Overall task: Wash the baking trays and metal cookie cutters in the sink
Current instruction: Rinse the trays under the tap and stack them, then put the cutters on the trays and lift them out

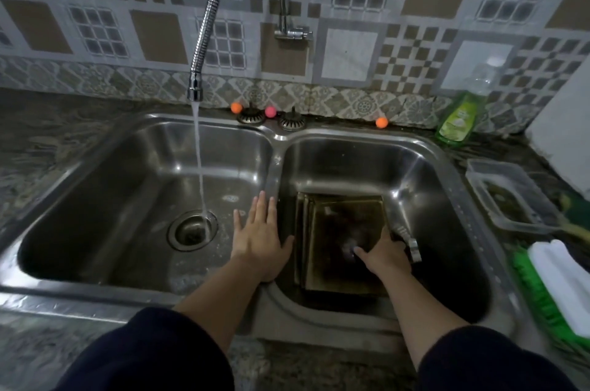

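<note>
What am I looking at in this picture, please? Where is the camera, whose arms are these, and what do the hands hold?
There is no machine here. A person wears one camera on the head, which looks down at their own two arms in dark sleeves. Below is a steel double sink. Water runs from the flexible tap into the left basin, towards the drain. A stack of dark baking trays lies in the right basin. The left hand is open, over the divider between the basins. The right hand reaches onto the trays; whether it grips anything is unclear. A green dish soap bottle stands on the counter to the right.
</note>
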{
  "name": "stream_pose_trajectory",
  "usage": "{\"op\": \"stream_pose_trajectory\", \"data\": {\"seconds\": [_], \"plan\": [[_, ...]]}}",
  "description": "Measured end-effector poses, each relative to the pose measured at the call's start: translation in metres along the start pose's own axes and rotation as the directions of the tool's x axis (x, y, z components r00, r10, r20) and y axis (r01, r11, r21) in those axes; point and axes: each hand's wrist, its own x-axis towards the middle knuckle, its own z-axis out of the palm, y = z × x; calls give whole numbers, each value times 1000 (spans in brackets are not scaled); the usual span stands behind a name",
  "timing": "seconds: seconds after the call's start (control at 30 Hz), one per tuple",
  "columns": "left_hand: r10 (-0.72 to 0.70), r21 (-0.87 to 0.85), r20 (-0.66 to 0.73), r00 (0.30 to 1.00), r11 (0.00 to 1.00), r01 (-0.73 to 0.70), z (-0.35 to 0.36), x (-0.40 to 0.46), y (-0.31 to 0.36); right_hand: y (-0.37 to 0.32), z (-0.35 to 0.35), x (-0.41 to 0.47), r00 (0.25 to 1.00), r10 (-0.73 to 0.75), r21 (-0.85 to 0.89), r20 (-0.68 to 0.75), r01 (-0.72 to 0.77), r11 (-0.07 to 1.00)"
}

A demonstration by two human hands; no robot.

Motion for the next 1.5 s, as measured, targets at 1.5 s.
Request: {"op": "stream_pose_trajectory", "data": {"seconds": [1.5], "plan": [[130,-464,-804,579,472,-750,-196,139,-103,-304,-133,54,515,-347,322,-784,815,482]]}}
